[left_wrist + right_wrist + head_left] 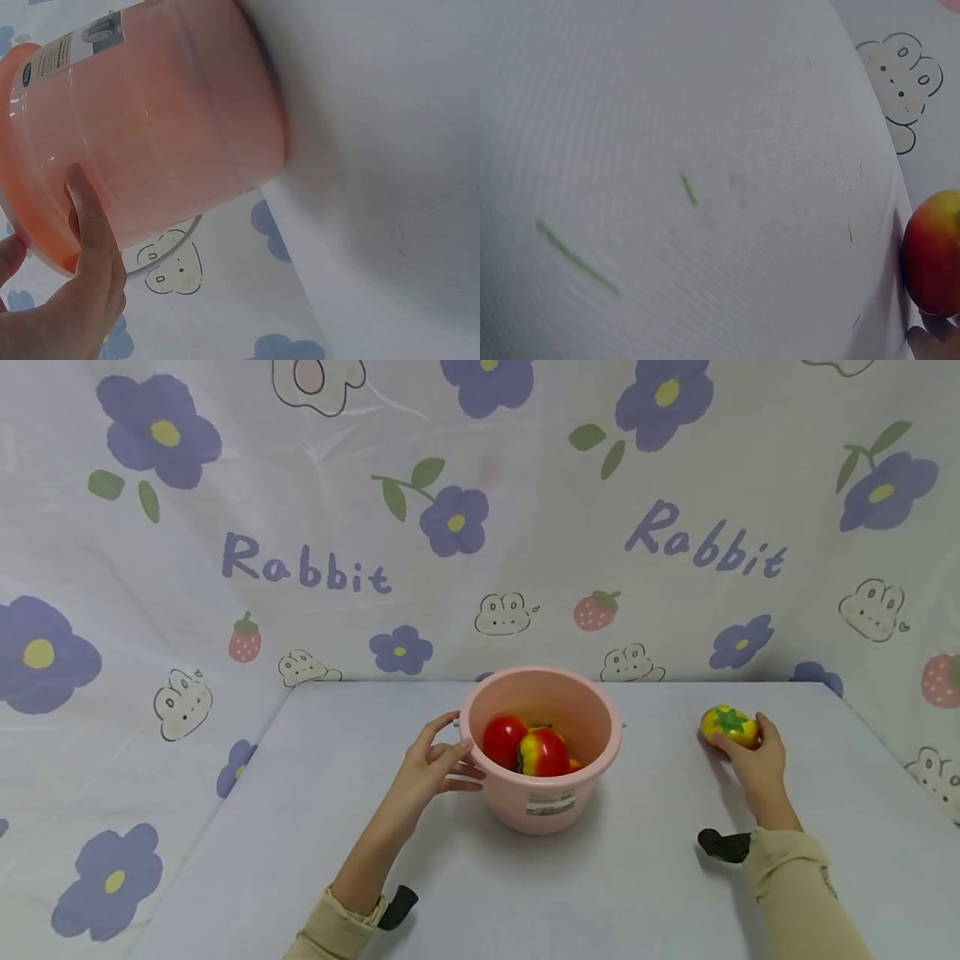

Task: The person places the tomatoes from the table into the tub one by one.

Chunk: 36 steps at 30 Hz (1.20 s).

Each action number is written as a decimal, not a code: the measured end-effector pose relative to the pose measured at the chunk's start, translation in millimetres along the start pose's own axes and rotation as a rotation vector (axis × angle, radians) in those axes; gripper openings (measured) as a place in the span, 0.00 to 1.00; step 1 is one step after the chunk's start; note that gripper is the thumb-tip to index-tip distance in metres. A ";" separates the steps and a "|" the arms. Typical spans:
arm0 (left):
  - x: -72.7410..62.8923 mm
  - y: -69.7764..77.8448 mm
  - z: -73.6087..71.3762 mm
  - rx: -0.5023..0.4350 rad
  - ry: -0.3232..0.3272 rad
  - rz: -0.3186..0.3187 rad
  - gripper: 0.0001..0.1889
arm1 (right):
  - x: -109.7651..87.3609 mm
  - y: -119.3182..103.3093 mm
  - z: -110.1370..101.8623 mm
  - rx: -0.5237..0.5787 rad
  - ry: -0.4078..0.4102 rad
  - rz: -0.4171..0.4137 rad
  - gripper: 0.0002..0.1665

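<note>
A pink plastic bucket [540,810] stands upright on the white table, holding several red and yellow fruits [546,753]. At its left side my left hand [429,768] grips the rim, thumb at the edge and fingers along the outer wall; the left wrist view shows this bucket [172,112] and hand [82,285] close up. To the right, my right hand [761,768] holds a red and yellow persimmon [729,727] with a green leafy top, thumb and fingers on opposite sides. In the right wrist view the persimmon [934,255] is cut off by the frame edge.
The white table [645,893] reaches back to a patterned cloth [547,527] with flowers and rabbits. A thin bucket handle [169,255] hangs behind the bucket in the left wrist view. Small green strands [577,259] lie on the surface in the right wrist view.
</note>
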<state>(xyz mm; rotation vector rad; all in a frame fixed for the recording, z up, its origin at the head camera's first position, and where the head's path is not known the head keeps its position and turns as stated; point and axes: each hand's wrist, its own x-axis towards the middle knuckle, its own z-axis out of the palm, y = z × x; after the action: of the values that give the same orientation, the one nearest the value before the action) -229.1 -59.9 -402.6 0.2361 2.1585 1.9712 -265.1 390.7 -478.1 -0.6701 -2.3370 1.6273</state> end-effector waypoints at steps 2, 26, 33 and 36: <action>-0.1 -0.5 0.4 -0.001 0.002 0.000 0.30 | -0.2 0.9 0.0 0.006 0.014 0.019 0.48; 1.2 1.3 0.2 0.002 0.017 -0.002 0.30 | -29.3 -80.2 25.4 0.053 -0.028 -0.094 0.47; 2.0 0.2 0.3 -0.006 -0.005 0.003 0.31 | -49.8 -121.7 36.4 0.059 -0.084 -0.251 0.47; 1.2 0.9 -0.7 -0.003 0.004 -0.001 0.31 | -58.6 -143.3 42.1 0.066 -0.121 -0.290 0.47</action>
<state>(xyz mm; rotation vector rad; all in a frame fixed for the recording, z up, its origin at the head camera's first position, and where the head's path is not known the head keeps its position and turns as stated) -230.5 -60.1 -401.7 0.2306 2.1579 1.9761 -266.5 286.8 -355.8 -0.2107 -2.3188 1.6415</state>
